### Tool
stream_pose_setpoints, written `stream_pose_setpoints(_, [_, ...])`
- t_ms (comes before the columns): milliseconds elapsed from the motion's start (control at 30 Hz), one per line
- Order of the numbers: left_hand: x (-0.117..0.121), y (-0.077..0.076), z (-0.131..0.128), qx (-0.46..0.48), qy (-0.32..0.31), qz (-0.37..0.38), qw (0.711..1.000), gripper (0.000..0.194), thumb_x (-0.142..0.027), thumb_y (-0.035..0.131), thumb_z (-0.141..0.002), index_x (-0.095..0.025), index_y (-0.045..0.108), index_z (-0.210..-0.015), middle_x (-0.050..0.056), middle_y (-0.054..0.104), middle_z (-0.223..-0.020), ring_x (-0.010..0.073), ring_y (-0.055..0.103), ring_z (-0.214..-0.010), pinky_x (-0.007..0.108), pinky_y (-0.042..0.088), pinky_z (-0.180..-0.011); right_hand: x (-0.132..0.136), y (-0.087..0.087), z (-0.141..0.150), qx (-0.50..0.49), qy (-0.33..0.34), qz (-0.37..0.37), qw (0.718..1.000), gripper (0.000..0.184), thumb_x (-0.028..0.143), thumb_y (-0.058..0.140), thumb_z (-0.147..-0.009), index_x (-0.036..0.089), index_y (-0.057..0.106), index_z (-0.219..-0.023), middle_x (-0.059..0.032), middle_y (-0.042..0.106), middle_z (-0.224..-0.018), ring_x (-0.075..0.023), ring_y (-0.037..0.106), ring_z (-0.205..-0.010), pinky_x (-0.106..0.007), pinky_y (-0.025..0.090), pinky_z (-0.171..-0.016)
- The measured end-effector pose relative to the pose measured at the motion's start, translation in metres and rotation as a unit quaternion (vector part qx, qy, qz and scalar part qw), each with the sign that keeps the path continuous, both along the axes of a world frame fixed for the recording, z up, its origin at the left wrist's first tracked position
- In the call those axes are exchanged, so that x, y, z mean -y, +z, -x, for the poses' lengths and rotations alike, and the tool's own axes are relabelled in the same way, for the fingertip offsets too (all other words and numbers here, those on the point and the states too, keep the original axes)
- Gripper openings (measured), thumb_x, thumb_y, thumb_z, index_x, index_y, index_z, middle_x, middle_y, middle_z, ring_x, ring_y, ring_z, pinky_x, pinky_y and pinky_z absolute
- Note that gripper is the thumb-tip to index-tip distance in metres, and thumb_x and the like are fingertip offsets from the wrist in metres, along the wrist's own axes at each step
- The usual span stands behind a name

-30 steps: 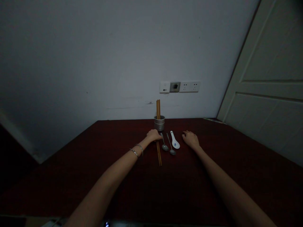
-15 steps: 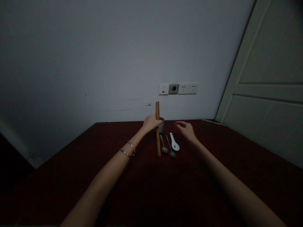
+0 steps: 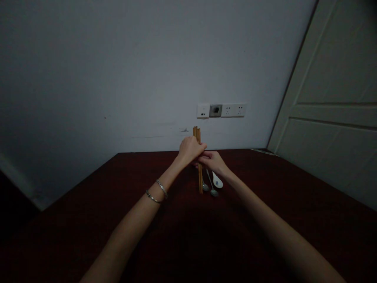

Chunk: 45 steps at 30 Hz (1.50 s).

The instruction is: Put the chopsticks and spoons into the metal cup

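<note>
Several wooden chopsticks stand nearly upright in a bundle at the middle of the view. My left hand is wrapped round their upper half, with bracelets on its wrist. Just below it, my right hand closes on the same bundle, its thumb side in front and fingertips showing at the left. Beneath the right hand lie two metal spoons, one beside the chopsticks and the other further right. Next to them is a white ceramic spoon with a blue mark. Both hands hide the metal cup behind.
The dark red table reaches back to a grey wall. Wall sockets and a switch plate sit above its back edge. A pale panelled door stands at the right.
My right hand has moved left from beside the ceramic spoon onto the chopsticks. The bundle has shifted slightly right and its tops have spread. The cup has gone out of sight behind my hands.
</note>
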State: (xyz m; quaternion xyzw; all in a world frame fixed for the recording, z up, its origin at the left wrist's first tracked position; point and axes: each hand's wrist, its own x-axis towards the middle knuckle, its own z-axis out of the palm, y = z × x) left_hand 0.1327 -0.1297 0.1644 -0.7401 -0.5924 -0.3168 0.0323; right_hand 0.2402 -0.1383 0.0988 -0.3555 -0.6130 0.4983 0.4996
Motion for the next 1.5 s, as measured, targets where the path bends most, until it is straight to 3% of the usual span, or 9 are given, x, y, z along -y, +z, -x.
stream_pose_setpoints(233, [0.0,0.0,0.004,0.035,-0.05,-0.021,0.998,0.028,-0.035,0.055,-0.076,-0.01,0.067,-0.082,0.01,0.065,-0.077,0.0221,0.061,-0.081,0.033,0.046,-0.076,0.008,0.008,-0.003,-0.012,-0.003,0.002,1.0,0.017,0.025,0.068,-0.068,0.016,0.065,-0.082,-0.0016,0.068,-0.067,-0.0148,0.065,-0.062,-0.033,0.055,-0.069])
stream_pose_setpoints(333, [-0.001,0.003,0.01,0.109,-0.112,-0.016,0.988,0.032,-0.037,0.058,-0.075,-0.01,0.066,-0.091,0.009,0.066,-0.082,0.0187,0.061,-0.081,0.031,0.047,-0.076,0.013,0.012,-0.008,-0.035,0.025,0.011,0.999,0.017,0.025,0.07,-0.067,0.016,0.064,-0.08,-0.0025,0.069,-0.074,-0.0149,0.066,-0.068,-0.032,0.055,-0.073])
stream_pose_setpoints(467, [-0.002,0.007,0.017,0.282,-0.253,0.048,0.924,0.039,-0.035,0.061,-0.076,-0.006,0.061,-0.103,0.011,0.068,-0.088,0.0148,0.062,-0.078,0.028,0.05,-0.069,0.016,0.012,-0.012,-0.049,0.069,-0.004,0.996,0.025,0.029,0.07,-0.068,0.017,0.065,-0.088,-0.0051,0.07,-0.087,-0.0164,0.067,-0.078,-0.035,0.053,-0.081])
stream_pose_setpoints(567, [0.001,0.006,0.022,0.354,-0.328,0.098,0.871,0.033,-0.029,0.062,-0.075,-0.005,0.063,-0.098,0.014,0.068,-0.091,0.0145,0.063,-0.076,0.028,0.051,-0.067,0.015,0.008,-0.012,-0.053,0.088,-0.018,0.995,0.031,0.031,0.07,-0.068,0.017,0.065,-0.095,-0.0063,0.07,-0.091,-0.0172,0.066,-0.083,-0.037,0.051,-0.086])
stream_pose_setpoints(900, [0.006,0.0,0.024,0.432,-0.359,0.171,0.809,0.024,-0.027,0.068,-0.069,-0.007,0.065,-0.082,0.014,0.069,-0.085,0.0178,0.065,-0.071,0.026,0.051,-0.055,0.013,0.0,-0.013,-0.028,0.093,-0.038,0.995,0.037,0.035,0.07,-0.067,0.016,0.067,-0.099,-0.0086,0.07,-0.095,-0.0197,0.066,-0.087,-0.04,0.05,-0.087])
stream_pose_setpoints(1033, [0.004,0.002,0.028,0.429,-0.364,0.138,0.815,0.021,-0.025,0.068,-0.069,-0.007,0.067,-0.078,0.011,0.069,-0.078,0.0164,0.065,-0.069,0.031,0.053,-0.066,0.016,0.02,-0.027,0.079,0.027,-0.1,0.991,0.039,0.033,0.071,-0.065,0.018,0.068,-0.1,-0.0073,0.069,-0.1,-0.0218,0.064,-0.092,-0.041,0.048,-0.088])
stream_pose_setpoints(1200, [0.008,0.006,0.031,0.399,-0.356,0.116,0.837,0.017,-0.025,0.067,-0.07,-0.008,0.069,-0.076,0.011,0.07,-0.077,0.0161,0.065,-0.07,0.032,0.051,-0.073,0.022,0.074,-0.051,0.176,-0.148,-0.284,0.931,0.034,0.034,0.06,-0.076,0.017,0.067,-0.105,-0.0087,0.07,-0.095,-0.0204,0.065,-0.085,-0.038,0.051,-0.079])
stream_pose_setpoints(1333, [0.013,0.006,0.027,0.387,-0.362,0.124,0.839,0.017,-0.024,0.068,-0.07,-0.008,0.069,-0.076,0.011,0.069,-0.074,0.0173,0.065,-0.071,0.034,0.051,-0.074,0.028,0.106,-0.045,0.212,-0.148,-0.375,0.89,0.034,0.032,0.06,-0.076,0.018,0.065,-0.108,-0.0086,0.068,-0.101,-0.0189,0.064,-0.087,-0.032,0.052,-0.073])
stream_pose_setpoints(1500, [0.014,0.003,0.022,0.417,-0.378,0.131,0.816,0.019,-0.022,0.069,-0.068,-0.007,0.069,-0.08,0.009,0.069,-0.072,0.0175,0.065,-0.068,0.035,0.051,-0.074,0.024,0.11,-0.031,0.238,-0.142,-0.401,0.873,0.032,0.028,0.061,-0.076,0.017,0.067,-0.104,-0.0081,0.07,-0.095,-0.0173,0.064,-0.08,-0.031,0.053,-0.071])
